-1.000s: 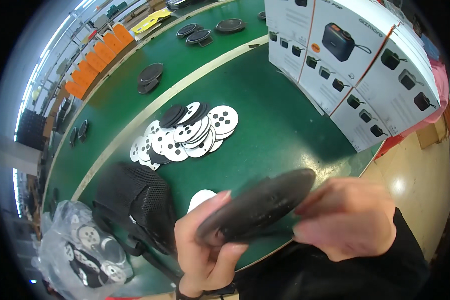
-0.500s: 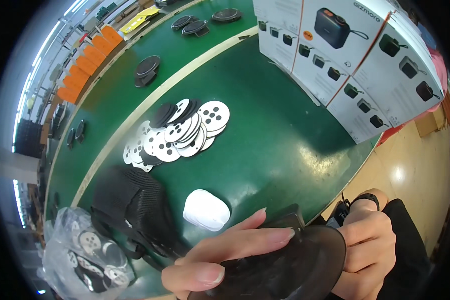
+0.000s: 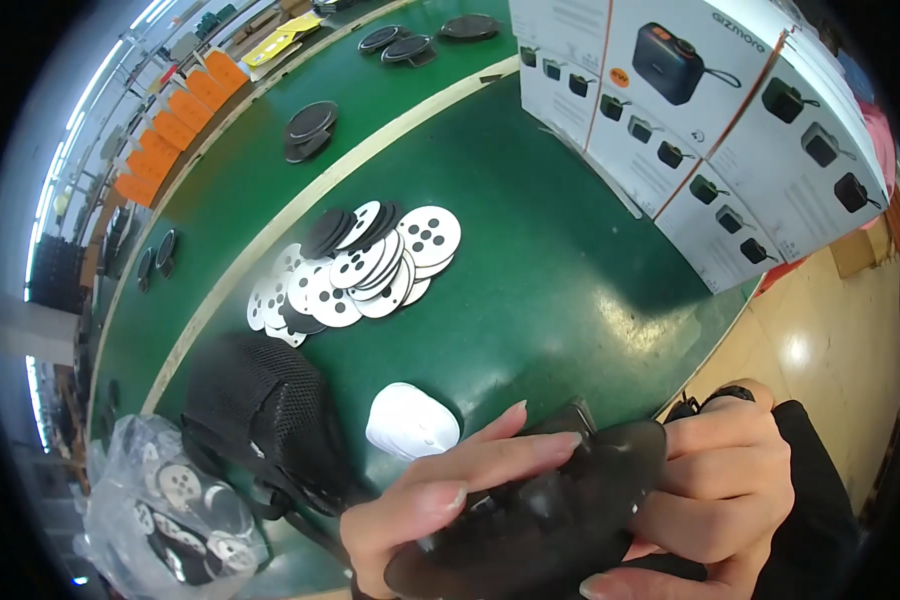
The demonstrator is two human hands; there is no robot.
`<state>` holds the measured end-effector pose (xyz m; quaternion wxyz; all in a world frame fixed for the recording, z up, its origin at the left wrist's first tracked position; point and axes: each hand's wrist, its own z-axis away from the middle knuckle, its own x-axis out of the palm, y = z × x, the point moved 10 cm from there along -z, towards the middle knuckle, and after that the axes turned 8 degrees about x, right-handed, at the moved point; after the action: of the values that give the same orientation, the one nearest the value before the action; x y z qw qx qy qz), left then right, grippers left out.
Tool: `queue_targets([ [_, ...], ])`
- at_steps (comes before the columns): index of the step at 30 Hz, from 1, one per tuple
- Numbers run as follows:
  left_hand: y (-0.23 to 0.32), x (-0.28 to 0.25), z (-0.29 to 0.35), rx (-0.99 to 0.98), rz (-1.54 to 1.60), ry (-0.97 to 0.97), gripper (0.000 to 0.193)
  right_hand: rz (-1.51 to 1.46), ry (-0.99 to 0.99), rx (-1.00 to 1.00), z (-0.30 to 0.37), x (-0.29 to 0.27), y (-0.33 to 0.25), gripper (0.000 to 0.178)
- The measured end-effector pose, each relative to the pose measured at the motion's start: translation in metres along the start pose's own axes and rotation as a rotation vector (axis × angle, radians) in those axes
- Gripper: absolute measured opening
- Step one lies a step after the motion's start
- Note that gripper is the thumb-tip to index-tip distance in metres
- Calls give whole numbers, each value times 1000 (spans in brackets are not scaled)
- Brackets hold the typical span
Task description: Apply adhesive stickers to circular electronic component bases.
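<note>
Low in front of me, a dark, glossy oval plastic piece (image 3: 540, 535) with a squared tab on its far side is held between both hands. My left hand (image 3: 420, 500) has its thumb and fingers against the left and far sides of the piece. Closed round its right edge is my right hand (image 3: 720, 480), its thumb showing below. Just beyond the left fingers lies a small stack of white rounded pieces (image 3: 411, 420). A black mesh-covered item (image 3: 270, 410) sits beside my left wrist. The underside of the held piece is hidden.
White and black discs with holes (image 3: 355, 275) lie heaped on the green table. A clear plastic bag (image 3: 120, 520) holds more discs at lower left. White printed boxes (image 3: 660, 130) stand at the right. Dark oval parts (image 3: 312, 122) rest on the green strip past the pale rail (image 3: 370, 145).
The held piece has tilted and shifted slightly left, and my right thumb now shows beneath it. Dark parts beyond the rail have moved a little to the right.
</note>
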<state>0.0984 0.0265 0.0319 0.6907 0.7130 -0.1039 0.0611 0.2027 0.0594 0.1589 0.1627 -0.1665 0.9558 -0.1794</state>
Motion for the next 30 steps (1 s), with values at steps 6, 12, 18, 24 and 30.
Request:
queue_targets([
  [6, 46, -6, 19, 587, -85, 429, 33, -92, -110, 38, 10, 7, 10, 16],
  [12, 56, -30, 26, 767, -443, 471, 44, -47, -185, 288, 13, 13, 32, 20],
  [18, 52, -35, 25, 740, -448, 518, 41, -190, -208, 548, 21, 15, 55, 16],
  [24, 50, -33, 21, 709, -436, 459, 39, -124, -444, 613, 18, 31, 62, 17],
  [30, 49, -34, 22, 705, -425, 486, 40, -199, -254, 545, 19, 21, 64, 20],
])
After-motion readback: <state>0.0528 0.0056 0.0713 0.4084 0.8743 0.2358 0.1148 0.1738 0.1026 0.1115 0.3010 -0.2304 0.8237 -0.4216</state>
